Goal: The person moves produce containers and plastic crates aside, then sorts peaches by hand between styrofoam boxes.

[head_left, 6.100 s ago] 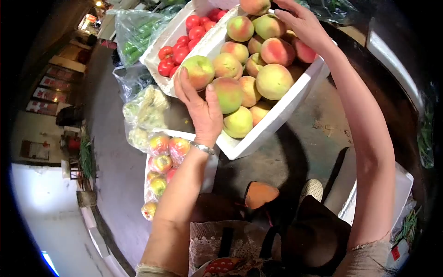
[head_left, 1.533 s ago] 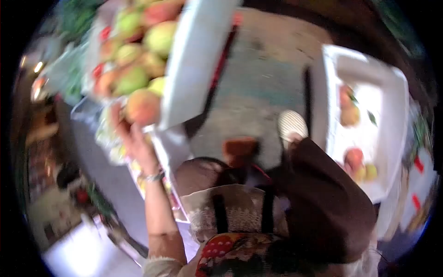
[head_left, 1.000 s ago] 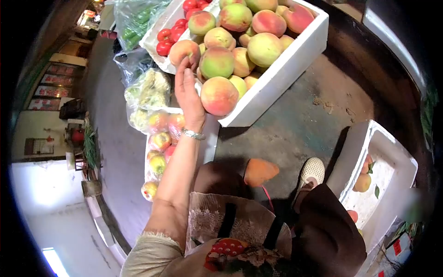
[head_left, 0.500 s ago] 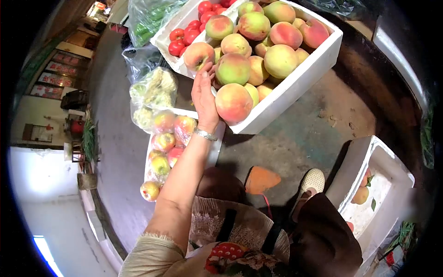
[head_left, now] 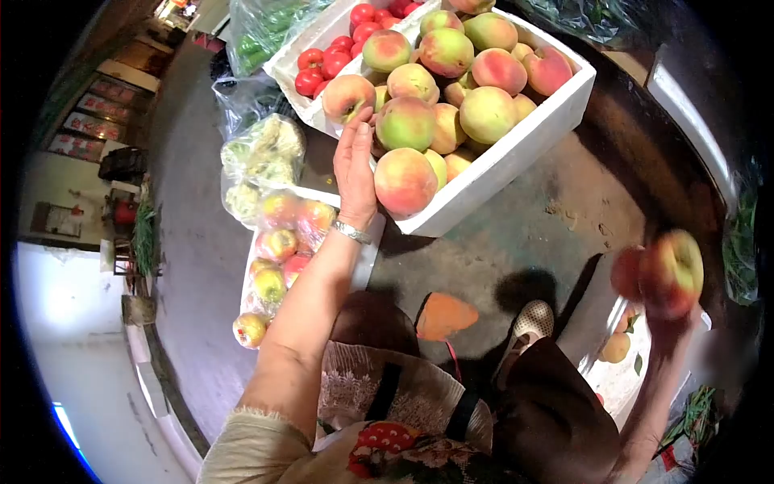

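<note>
My left hand [head_left: 355,173] lies along the near left side of a white foam box [head_left: 516,153] heaped with peaches [head_left: 407,123]. Its fingers are stretched out, and the fingertips touch a peach [head_left: 347,98] at the box's left corner. On the right, my right hand [head_left: 671,329] is raised over a lower white foam box [head_left: 587,310]. It holds what look like two peaches [head_left: 676,273], red and yellow, blurred by motion; they hide most of the fingers. A few peaches [head_left: 615,348] and a leaf lie in that lower box.
Red tomatoes [head_left: 334,60] fill a box beyond the peaches. Bagged cauliflower [head_left: 270,153] and wrapped apples [head_left: 278,244] sit to the left. An orange-brown object [head_left: 446,316] lies on the floor near my shoe [head_left: 534,319]. Bagged greens [head_left: 270,32] stand at the back.
My right hand has come into view at the right, lifted above the lower box with peaches in it. My left hand keeps its place at the heaped box.
</note>
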Available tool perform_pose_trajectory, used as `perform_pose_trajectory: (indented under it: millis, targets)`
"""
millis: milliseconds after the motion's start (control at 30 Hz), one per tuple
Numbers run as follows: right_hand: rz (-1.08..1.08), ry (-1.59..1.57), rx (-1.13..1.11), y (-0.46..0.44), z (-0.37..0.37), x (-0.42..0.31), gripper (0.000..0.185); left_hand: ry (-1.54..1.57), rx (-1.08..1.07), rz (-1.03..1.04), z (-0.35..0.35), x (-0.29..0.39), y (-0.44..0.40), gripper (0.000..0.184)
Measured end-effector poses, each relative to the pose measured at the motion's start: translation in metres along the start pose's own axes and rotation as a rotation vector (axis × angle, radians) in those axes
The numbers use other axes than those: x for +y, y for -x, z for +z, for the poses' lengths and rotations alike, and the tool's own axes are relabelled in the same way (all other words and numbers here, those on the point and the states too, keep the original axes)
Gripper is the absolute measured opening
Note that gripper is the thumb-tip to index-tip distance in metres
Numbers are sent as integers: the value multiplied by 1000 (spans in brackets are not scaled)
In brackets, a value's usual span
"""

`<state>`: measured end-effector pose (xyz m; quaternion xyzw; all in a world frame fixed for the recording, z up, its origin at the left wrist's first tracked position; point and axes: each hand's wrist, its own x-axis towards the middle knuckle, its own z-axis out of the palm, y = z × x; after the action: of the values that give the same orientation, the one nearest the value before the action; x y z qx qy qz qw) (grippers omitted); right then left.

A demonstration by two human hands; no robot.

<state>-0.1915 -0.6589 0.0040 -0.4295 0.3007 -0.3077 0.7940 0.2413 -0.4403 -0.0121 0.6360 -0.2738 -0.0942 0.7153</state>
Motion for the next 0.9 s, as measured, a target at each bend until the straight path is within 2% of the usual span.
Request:
perform_pose_trajectory:
  millis: [67, 133, 167, 200, 233, 267, 300, 367, 400, 500, 567, 600, 633, 700, 800, 900]
  targets:
    - [-155, 336, -284, -63, 69, -18, 97, -7, -40, -15, -5, 2, -2, 48]
    - [-408, 632, -392, -100, 146, -22, 92, 5, -137, -78, -11, 8, -4, 59]
    - [-748, 925, -470, -118, 165, -20, 87, -2, -143, -74, -12, 11, -5, 59]
    - [-895, 922, -576, -125, 195, -16, 84, -17, -203, -60, -13, 13, -8, 63]
    - [-1063, 1075, -672, -142, 212, -8, 80, -29, -260, -48, -13, 15, -9, 68]
    - [-1146, 1143, -799, -156, 227, 5, 75, 6, -312, -56, 0, 35, -3, 80]
    - [-1266, 1343, -785, -160, 235, 17, 75, 5, -312, -53, 2, 38, -4, 80]
    - [-1260, 1355, -830, -164, 239, 23, 78, -424, -432, 153, 1, 40, -4, 87]
    - [-1254, 1351, -837, -165, 239, 23, 78, -537, -428, 123, 6, 44, -1, 93]
    - [-1202, 1351, -864, -166, 233, 23, 84, -454, -421, 96, 10, 39, 0, 94]
    - [-1054, 1108, -722, -168, 228, 30, 93, -496, -425, 75, 8, 39, 0, 95]
    - [-1013, 1123, -704, -169, 224, 31, 100, -498, -420, 76, 8, 39, 0, 94]
    - [-1013, 1124, -704, -171, 221, 33, 100, -501, -418, 80, 8, 39, -1, 94]
    - [-765, 1086, -747, -174, 221, 35, 102, -516, -418, 77, 9, 41, -1, 93]
    - [-835, 1251, -793, -168, 226, 25, 101, -533, -421, 66, 9, 43, 1, 92]
    - [-802, 1196, -826, -170, 222, 39, 100, -528, -420, 85, 9, 41, 1, 88]
